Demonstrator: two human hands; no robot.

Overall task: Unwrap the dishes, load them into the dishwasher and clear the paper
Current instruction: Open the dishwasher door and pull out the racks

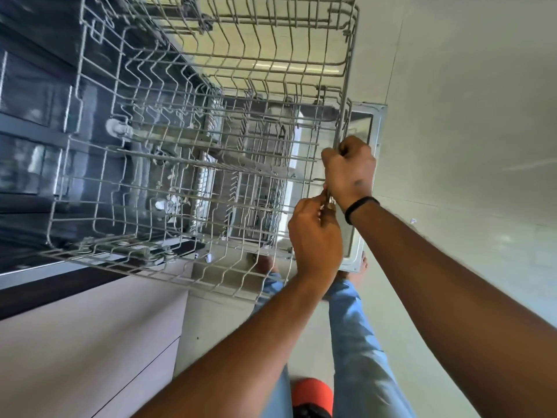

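A grey wire dishwasher rack [187,152] is pulled out over the open dishwasher door [372,140], seen from above, and holds no dishes. My right hand [349,173] grips the rack's front rim wire. My left hand [315,233] grips the same front rim just below, fingers curled round the wire. Through the wires the lower rack [259,188] shows beneath. No wrapped dishes or paper are in view.
The dark dishwasher interior [36,116] lies to the left. Pale cabinet fronts [90,342] stand at the lower left. A light floor [467,116] spreads to the right. My legs in blue trousers [352,342] and bare feet stand by the door; an orange object [313,393] is at the bottom.
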